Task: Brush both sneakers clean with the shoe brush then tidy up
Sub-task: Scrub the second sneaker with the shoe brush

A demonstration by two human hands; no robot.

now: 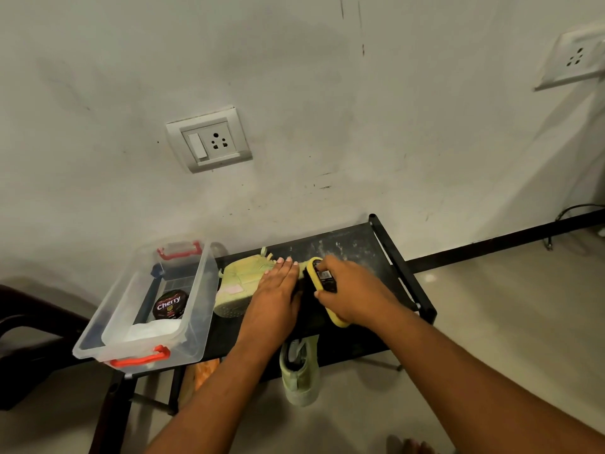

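Note:
A pale yellow-green sneaker [239,283] lies on its side on the black table [360,247], sole toward me. My left hand [276,290] rests flat on it with straight fingers. To its right, my right hand [353,290] grips a yellow shoe brush [319,280] with a black labelled back, held against the sneaker's right end. The second sneaker [299,371] of the same colour stands on the floor under the table's front edge, toe toward me.
A clear plastic box [196,290] with red handles sits on the table's left end and holds a Cherry polish tin [170,304] and a white cloth [154,329]. A dark chair [29,329] stands at left. The wall lies just behind the table.

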